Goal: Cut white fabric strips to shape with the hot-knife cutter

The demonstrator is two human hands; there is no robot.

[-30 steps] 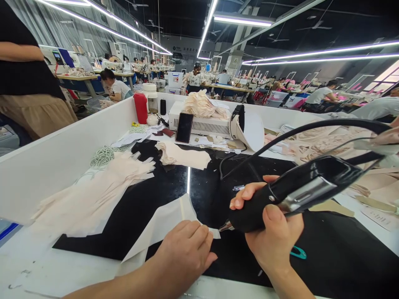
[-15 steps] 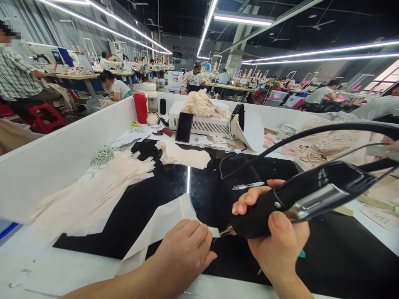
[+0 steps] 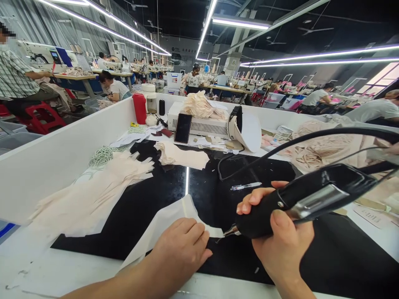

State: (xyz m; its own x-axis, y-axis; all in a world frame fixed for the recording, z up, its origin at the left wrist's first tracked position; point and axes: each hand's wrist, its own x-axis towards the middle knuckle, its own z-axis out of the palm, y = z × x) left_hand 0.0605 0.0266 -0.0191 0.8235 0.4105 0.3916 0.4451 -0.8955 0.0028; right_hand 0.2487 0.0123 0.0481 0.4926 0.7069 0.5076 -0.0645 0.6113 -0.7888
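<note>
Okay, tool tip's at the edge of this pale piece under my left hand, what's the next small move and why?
Probably ease the black handheld tool along the pale fabric piece edge. The right hand has its metal tip right at the strip's end, and the left hand presses the piece flat on the black mat.

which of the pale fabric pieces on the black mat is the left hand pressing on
The near piece at the mat's front edge, under the left hand. The fringed stack and the folded piece lie farther back, untouched.

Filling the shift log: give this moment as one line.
left hand: pressing pale fabric piece flat | right hand: gripping black corded handheld cutter | tip: at fabric edge
</note>
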